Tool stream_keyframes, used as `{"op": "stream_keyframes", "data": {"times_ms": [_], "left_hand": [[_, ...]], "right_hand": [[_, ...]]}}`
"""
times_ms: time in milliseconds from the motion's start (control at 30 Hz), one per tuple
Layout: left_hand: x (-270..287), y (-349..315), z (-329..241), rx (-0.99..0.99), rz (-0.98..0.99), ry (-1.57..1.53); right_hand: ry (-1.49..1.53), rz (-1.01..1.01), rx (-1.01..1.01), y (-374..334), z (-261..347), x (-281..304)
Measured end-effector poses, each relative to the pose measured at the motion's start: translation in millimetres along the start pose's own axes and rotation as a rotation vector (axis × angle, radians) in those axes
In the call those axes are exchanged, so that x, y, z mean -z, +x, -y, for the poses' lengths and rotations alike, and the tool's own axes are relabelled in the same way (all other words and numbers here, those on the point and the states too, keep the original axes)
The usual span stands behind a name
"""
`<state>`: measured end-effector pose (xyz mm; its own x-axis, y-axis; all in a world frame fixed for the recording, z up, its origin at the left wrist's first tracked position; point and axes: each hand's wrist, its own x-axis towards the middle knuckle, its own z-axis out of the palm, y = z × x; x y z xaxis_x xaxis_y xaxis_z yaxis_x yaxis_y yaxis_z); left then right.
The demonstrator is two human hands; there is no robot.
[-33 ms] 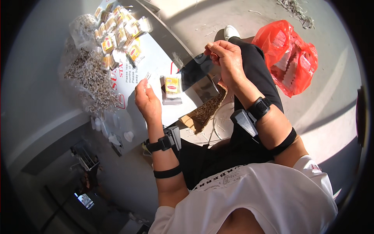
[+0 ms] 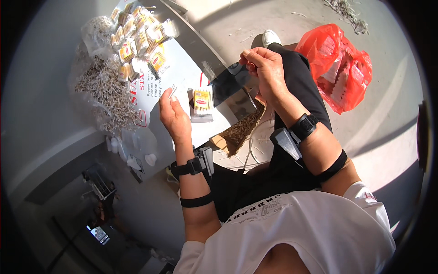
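My left hand is closed in a pinch on a few cotton swabs, whose white tips stick up past the fingers. Just right of it, a packet of cotton swabs with a yellow and red label lies face up, on or in a clear tray-like piece, on the white printed board. Farther right and higher, over my leg, my right hand has its thumb and forefinger pressed together. Whatever sits in that pinch is too small to make out.
At the far left, several filled swab packets are heaped beside a large pile of loose swabs in clear plastic. An open cardboard box with swabs stands by my lap. A red plastic bag rests on the floor at right.
My left hand has shifted very slightly to the right, with the swabs still in its fingers. The right hand and the packet look unmoved.
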<state>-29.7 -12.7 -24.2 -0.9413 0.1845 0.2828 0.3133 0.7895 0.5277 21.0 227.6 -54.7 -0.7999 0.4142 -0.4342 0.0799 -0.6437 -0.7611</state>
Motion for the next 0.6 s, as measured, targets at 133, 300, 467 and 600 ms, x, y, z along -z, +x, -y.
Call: {"op": "stream_keyframes", "data": {"times_ms": [133,300,467,600], "left_hand": [[-29,9,-14,-0.187,0.131,0.12],[-54,13,-26,-0.196,0.344,0.323],[-62,5,-23,-0.161,0.385,0.396],[-63,4,-27,-0.143,0.314,0.468]], "right_hand": [[-0.008,0.026,0.003,3,-4,1],[-0.012,0.02,-0.011,4,-6,1],[-0.005,0.008,-0.047,4,-3,-1],[-0.057,0.014,-0.028,2,-1,-4]]}}
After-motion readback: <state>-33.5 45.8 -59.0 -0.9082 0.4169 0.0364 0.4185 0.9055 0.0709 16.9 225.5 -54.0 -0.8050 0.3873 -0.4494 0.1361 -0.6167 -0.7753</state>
